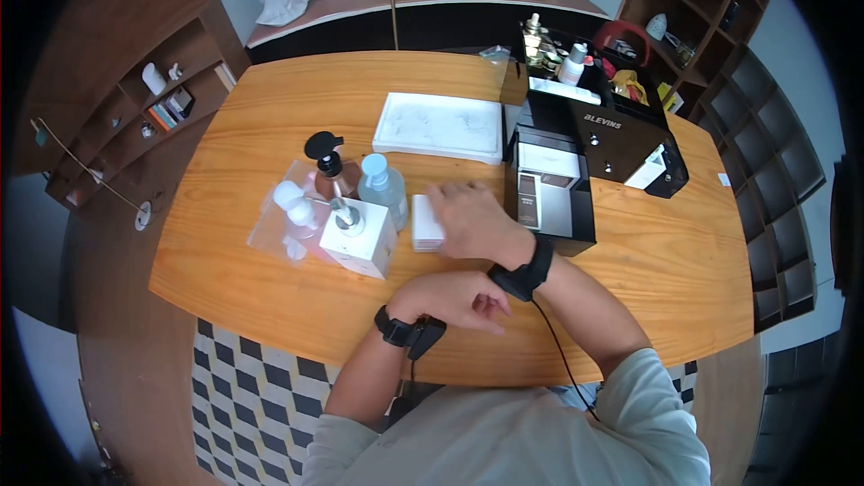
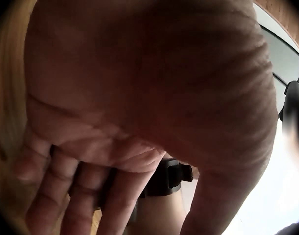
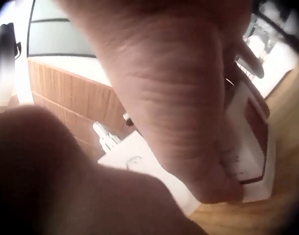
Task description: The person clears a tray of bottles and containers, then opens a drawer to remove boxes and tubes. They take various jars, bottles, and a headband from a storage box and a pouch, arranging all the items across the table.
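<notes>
In the head view my right hand (image 1: 475, 223) reaches over the table and grips a small white box (image 1: 426, 227) by its right side. The right wrist view shows the thumb by the near end of this white box (image 3: 259, 128), which has a reddish-brown panel, with fingers behind it. My left hand (image 1: 461, 300) hangs close to the table's front, below the right wrist, fingers loosely bent and holding nothing. Left of the small box stand a white square pump dispenser (image 1: 362, 250), a clear bottle with a blue cap (image 1: 385, 191) and a brown bottle with a black pump (image 1: 333, 169).
Pink bottles with white caps (image 1: 301, 211) stand on a clear plastic sheet at left. Behind lies a white tray (image 1: 438, 155). To the right, a black organizer (image 1: 605, 137) marked BLEVINS holds several bottles; its pulled-out drawer (image 1: 576, 232) contains boxes, close beside my right hand.
</notes>
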Demonstrator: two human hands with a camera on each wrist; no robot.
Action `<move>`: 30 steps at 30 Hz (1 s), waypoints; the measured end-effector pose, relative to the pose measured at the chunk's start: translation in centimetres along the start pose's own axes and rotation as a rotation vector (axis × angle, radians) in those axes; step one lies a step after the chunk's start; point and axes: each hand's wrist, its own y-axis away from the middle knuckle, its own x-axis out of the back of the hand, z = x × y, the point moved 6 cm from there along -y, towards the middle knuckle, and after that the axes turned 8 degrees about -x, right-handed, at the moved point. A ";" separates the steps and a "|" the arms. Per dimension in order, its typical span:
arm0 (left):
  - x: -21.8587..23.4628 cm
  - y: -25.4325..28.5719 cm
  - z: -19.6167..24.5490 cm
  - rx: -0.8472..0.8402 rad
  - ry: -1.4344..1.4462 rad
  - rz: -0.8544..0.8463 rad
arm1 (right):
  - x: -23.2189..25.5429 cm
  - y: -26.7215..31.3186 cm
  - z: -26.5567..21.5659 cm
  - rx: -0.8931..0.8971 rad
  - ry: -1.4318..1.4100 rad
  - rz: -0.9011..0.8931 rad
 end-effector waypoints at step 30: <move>2.4 -1.2 3.9 -0.174 -0.268 0.358 | 5.2 7.1 16.0 -0.455 0.010 0.141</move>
